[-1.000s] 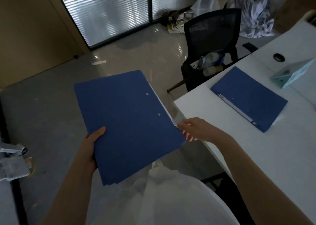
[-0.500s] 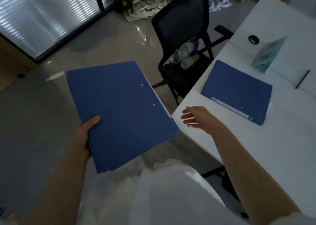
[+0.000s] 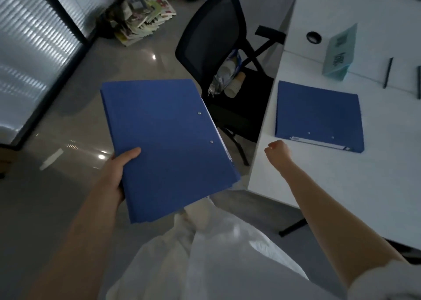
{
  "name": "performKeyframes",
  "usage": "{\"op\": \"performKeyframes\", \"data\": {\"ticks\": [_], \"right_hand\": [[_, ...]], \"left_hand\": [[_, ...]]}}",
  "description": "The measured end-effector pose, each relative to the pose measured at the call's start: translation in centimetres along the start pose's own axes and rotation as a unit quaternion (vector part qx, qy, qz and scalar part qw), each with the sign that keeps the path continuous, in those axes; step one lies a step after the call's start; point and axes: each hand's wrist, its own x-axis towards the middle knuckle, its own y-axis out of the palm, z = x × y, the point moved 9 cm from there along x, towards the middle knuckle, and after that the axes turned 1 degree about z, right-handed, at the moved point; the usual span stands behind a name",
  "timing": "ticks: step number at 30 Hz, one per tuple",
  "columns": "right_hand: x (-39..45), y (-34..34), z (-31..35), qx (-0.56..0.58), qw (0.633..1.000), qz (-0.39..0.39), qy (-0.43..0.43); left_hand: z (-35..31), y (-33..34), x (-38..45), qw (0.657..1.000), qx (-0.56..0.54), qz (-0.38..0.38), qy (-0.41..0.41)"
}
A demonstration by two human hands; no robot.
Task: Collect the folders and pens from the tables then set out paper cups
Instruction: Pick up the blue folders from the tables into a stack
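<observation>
My left hand (image 3: 118, 172) grips the lower left edge of a stack of blue folders (image 3: 168, 147), held flat over the floor. Another blue folder (image 3: 319, 115) lies closed on the white table (image 3: 376, 186), spine toward me. My right hand (image 3: 279, 150) hovers over the table's near left corner, a little short of that folder, fingers curled in and holding nothing. A dark pen (image 3: 387, 72) lies on the table beyond the folder, at the far right. A sleeve of paper cups (image 3: 230, 78) rests on the chair seat.
A black mesh office chair (image 3: 211, 37) stands at the table's left side, behind the held folders. A teal box (image 3: 339, 53) and a round cable hole (image 3: 314, 37) are on the table's far part. Magazines (image 3: 141, 19) are piled on the floor by the window blinds.
My right hand let go of the held folders' right edge and moved right, over the table corner toward the lying folder, with its fingers curling in. The view swung right.
</observation>
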Motion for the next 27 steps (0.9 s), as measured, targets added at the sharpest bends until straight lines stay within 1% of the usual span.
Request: {"op": "performKeyframes", "data": {"ticks": [2,4,6,11,14,18,20,22,23,24,25,26,27], "right_hand": [[1.8,-1.0,0.9,-0.033,0.999,-0.026,0.000],[3.7,-1.1,1.5,-0.078,0.996,-0.034,0.003],[5.3,-1.1,2.1,-0.124,0.992,-0.025,0.015],[6.3,-0.2,2.3,-0.190,0.980,0.006,0.056],[6.0,0.8,2.7,-0.213,0.975,0.017,0.058],[4.9,3.0,4.2,-0.203,0.979,0.013,0.020],[4.1,3.9,5.0,-0.154,0.988,-0.001,0.005],[3.1,3.9,4.9,-0.039,0.998,-0.050,0.017],[2.4,3.6,4.7,0.037,0.995,-0.088,0.041],[1.8,3.5,4.0,0.110,0.983,-0.123,0.080],[1.1,3.7,3.0,0.186,0.964,-0.143,0.126],[0.7,4.5,2.2,0.273,0.935,-0.144,0.177],[0.2,5.8,1.4,0.367,0.893,-0.120,0.231]], "left_hand": [[-1.4,1.2,2.0,1.000,0.006,0.010,0.002],[-2.5,2.4,3.6,1.000,0.006,0.020,0.007],[-3.6,3.5,5.2,1.000,0.010,0.026,0.007],[-5.4,4.2,7.6,0.999,0.018,0.033,-0.005],[-6.5,4.5,8.7,0.998,0.019,0.053,-0.008],[-7.9,4.3,10.2,0.997,0.034,0.068,-0.019],[-8.7,4.0,10.9,0.996,0.044,0.079,-0.024],[-9.4,3.6,11.5,0.994,0.058,0.089,-0.032],[-10.0,3.3,11.9,0.993,0.068,0.094,-0.034],[-10.6,3.1,12.3,0.992,0.077,0.098,-0.034],[-11.1,3.0,12.6,0.991,0.082,0.100,-0.034],[-11.7,2.8,13.0,0.990,0.089,0.103,-0.033],[-12.0,2.8,13.1,0.989,0.095,0.106,-0.032]]}}
